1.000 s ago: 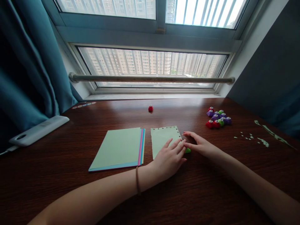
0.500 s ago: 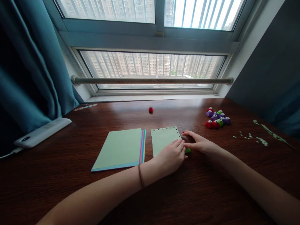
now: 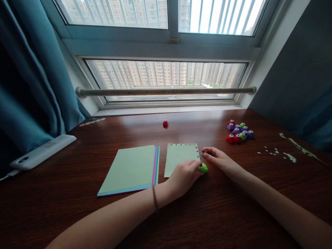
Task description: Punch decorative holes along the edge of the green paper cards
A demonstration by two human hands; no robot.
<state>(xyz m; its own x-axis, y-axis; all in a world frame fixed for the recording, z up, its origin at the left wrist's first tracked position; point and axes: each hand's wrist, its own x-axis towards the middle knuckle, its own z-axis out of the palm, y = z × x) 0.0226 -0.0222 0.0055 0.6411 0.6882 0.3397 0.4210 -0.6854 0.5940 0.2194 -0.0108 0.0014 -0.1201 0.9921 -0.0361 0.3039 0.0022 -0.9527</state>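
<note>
A pale green sheet of paper [image 3: 178, 157] lies before me, with small holes along its top and right edges. At its right edge my left hand [image 3: 183, 174] grips a small green hole punch [image 3: 203, 168] shaped like a creature with an eye; the fingers partly hide it. The hand covers the sheet's lower right part. Just to the right, my right hand [image 3: 219, 159] hovers close to the table with thumb and index finger apart, holding nothing.
Left of the sheet lies a stack of coloured paper [image 3: 127, 169]. Several red, purple and green punches [image 3: 238, 133] stand at right, and one red punch [image 3: 165, 123] near the window. Paper scraps [image 3: 289, 157], a cut strip [image 3: 298, 147] and a white device [image 3: 44, 152] flank the table.
My right hand has come away from the left hand and the punch. My left hand's fingers have drawn in around the green punch, which now shows more.
</note>
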